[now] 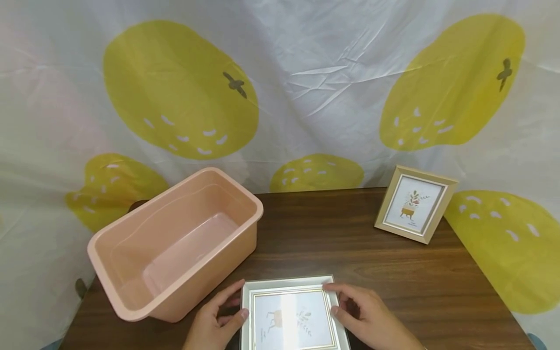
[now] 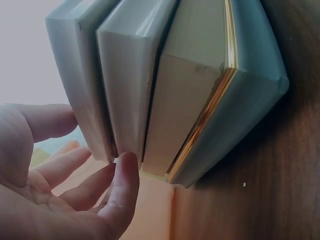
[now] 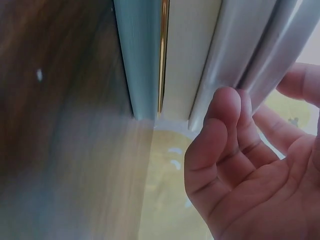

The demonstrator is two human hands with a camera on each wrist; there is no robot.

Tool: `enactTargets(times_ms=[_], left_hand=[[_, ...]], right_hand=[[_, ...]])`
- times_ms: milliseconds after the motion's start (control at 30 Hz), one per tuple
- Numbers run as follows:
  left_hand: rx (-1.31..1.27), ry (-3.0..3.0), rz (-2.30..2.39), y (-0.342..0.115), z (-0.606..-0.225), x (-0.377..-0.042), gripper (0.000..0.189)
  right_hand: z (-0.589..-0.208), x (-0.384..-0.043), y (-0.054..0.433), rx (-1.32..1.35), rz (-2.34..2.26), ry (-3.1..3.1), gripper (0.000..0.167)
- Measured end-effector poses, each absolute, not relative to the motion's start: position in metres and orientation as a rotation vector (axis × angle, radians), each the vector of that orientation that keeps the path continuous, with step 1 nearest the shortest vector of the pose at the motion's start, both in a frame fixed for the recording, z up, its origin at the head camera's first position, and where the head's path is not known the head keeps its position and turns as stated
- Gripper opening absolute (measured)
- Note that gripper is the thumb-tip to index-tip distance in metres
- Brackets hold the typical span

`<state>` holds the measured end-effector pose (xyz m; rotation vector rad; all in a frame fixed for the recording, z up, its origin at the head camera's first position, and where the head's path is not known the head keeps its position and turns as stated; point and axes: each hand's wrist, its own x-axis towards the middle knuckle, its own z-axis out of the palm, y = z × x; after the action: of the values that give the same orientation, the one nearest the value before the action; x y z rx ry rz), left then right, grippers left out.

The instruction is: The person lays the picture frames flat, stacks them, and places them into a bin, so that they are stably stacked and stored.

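Note:
A silver picture frame [image 1: 258, 318] with a plant drawing lies at the near edge of the head view, glare across its glass. My left hand [image 1: 216, 318] holds its left side, thumb on the rim. On the opposite side my right hand [image 1: 365, 313] grips the border with thumb and forefinger. The left wrist view shows that this frame tops a stack: a second pale frame [image 2: 125, 75], a cream one [image 2: 180, 100] and a bluish one with gold trim [image 2: 240, 110] beneath. In the right wrist view, curled fingers [image 3: 225, 110] rest along the upper frames' edges.
A pink plastic bin [image 1: 232, 253] stands to the left on the dark wooden table [image 1: 306, 233], with nothing visible inside. At the back right a beige picture frame [image 1: 437, 226] stands upright, leaning back. Behind the table hangs a white curtain [image 1: 315, 121] with yellow fruit prints.

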<state>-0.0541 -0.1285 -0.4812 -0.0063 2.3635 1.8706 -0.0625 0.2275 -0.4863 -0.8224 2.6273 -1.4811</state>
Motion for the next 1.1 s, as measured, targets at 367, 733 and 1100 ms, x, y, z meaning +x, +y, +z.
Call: enactTargets(times_ms=[367,733,1100], left_hand=[[-0.039,2.298,1.841,-0.129,-0.481,-0.057,0.057],[-0.032,2.214,1.832,-0.13,-0.482,-0.056,0.061],[-0.035,2.208,1.843,-0.129,-0.483,-0.056,0.06]], right_hand=[[-0.467,-0.082,0.244,-0.88,-1.501,2.786,0.041],[-0.433,-0.116,0.28,-0.695,-1.589,2.861,0.041],[-0.399,-0.153,0.316,-0.566,-1.503,3.039,0.04]])
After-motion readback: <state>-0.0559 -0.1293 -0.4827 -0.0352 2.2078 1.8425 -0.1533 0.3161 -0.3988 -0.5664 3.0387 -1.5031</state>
